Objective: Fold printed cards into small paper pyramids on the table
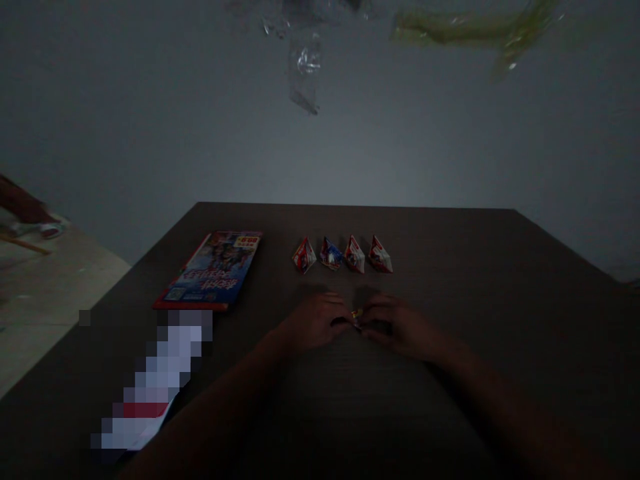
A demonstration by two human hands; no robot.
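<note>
From my feed I see the left hand [320,323] and the right hand [407,330] pinching a small colourful piece [357,315] between their fingertips, right in the gap between them and low over the desk [500,267]. I judge it to be folded paper: light, thin, springy at the creases and easily crushed, so I would take it lightly by its opposite edges. Just beyond the hands stand four pointed folded shapes [381,255] in a row, and a printed booklet [215,270] lies to the left hand's far left
</note>
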